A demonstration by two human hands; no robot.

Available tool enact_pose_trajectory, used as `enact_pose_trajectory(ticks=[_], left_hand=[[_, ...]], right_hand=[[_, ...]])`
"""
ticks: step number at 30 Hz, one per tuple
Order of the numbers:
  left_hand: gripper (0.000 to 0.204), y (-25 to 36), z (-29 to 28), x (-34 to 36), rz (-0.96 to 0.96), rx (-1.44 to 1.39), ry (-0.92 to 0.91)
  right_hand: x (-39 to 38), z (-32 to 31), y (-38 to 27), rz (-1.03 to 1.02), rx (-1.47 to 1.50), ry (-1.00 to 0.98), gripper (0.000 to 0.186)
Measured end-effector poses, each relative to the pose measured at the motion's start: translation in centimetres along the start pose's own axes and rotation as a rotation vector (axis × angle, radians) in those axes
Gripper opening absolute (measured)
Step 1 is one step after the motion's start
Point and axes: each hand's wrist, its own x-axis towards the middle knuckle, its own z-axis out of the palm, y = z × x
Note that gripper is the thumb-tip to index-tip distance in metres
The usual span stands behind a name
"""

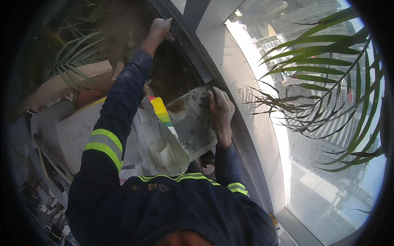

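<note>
My left hand reaches far ahead, fingers bent against the edge of a long dark metal strip; the undersides of its fingers are hidden. This strip runs along the foot of the window frame and ends near my right hand. Closer in, my right hand is curled at the right edge of a dusty grey slab, which has a brown stain and dark spots. Its fingertips lie at the slab's far right corner, just short of the strip's end. Brown soil shows between the strip and my left forearm.
Cardboard, a yellow and green package and crumpled pale sheets are heaped on the left. Palm fronds hang at the far left. More palm leaves stand before the window at right, beside the pale sill.
</note>
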Motion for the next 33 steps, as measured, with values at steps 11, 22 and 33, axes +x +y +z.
enact_pose_trajectory(ticks=[11, 22, 33], left_hand=[[0.044, -0.2, -0.9, -0.2, -0.043, 0.237, 0.029], [0.047, -0.3, -1.0, 0.7, -0.008, 0.477, 0.030], [0.096, -4.0, 2.2, 0.7, 0.203, 0.098, 0.369]], right_hand=[[2.1, 2.9, -1.7, 0.085, -0.020, 0.055, 0.030], [4.5, 1.4, -2.3, 0.190, -0.127, -0.326, 0.026], [21.3, 5.1, -15.6, -0.397, 0.630, -0.444, 0.053]])
